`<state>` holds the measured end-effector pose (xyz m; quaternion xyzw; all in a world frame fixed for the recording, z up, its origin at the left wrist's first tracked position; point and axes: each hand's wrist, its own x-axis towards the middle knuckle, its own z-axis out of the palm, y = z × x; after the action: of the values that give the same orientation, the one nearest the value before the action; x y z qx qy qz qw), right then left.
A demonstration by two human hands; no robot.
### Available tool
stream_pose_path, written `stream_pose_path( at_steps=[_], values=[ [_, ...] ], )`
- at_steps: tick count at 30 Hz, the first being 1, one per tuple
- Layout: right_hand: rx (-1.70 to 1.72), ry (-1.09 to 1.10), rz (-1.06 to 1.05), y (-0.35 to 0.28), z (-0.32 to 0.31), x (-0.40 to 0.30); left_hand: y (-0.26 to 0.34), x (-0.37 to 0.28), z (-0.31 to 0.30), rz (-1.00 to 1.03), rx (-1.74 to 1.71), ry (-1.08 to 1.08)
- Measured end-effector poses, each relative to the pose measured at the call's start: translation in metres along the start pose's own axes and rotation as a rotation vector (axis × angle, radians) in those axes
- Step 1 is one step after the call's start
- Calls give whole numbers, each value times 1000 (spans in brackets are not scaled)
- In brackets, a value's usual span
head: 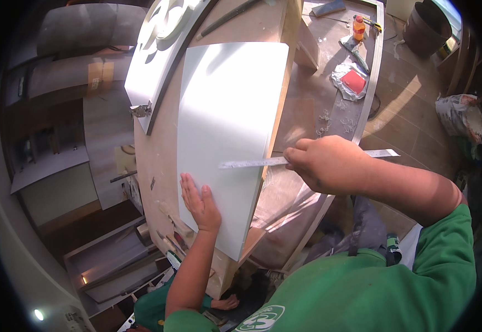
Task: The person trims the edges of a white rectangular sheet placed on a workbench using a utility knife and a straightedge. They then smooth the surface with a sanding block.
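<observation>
A white panel (228, 120) lies flat on a wooden workbench (158, 145) in front of me. My left hand (201, 203) rests on the panel near its left edge, fingers slightly apart, holding nothing. Above the panel's right edge, my right hand (324, 164) grips a thin, pale metal ruler (249, 163) about its middle. One end of the ruler reaches over the panel and looks slightly blurred; the other sticks out past my wrist. Whether the ruler touches the panel, I cannot tell.
Another white board (141, 79) with a metal hinge (140, 110) lies at the upper left. An orange bottle (358, 29), a cutter knife (373, 25) and a red sanding sheet (353, 81) lie on the lower surface at right. A co-worker's hand (225, 302) shows below the bench.
</observation>
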<state>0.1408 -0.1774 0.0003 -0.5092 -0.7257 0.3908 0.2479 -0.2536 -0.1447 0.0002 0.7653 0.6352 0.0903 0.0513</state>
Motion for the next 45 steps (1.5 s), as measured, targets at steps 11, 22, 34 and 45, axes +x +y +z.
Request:
stream_pose_path(
  at_steps=[11, 22, 34, 45],
  values=[
    [47, 701, 120, 72, -45, 69, 2, 0, -2, -54, -13, -15],
    [-289, 631, 78, 67, -41, 64, 4, -2, -1, -20, 41, 10],
    [33, 194, -142, -3, 20, 10, -3, -3, 1, -45, 10, 7],
    [340, 816, 102, 55, 28, 79, -1, 0, 2, -58, -9, 5]
  ],
)
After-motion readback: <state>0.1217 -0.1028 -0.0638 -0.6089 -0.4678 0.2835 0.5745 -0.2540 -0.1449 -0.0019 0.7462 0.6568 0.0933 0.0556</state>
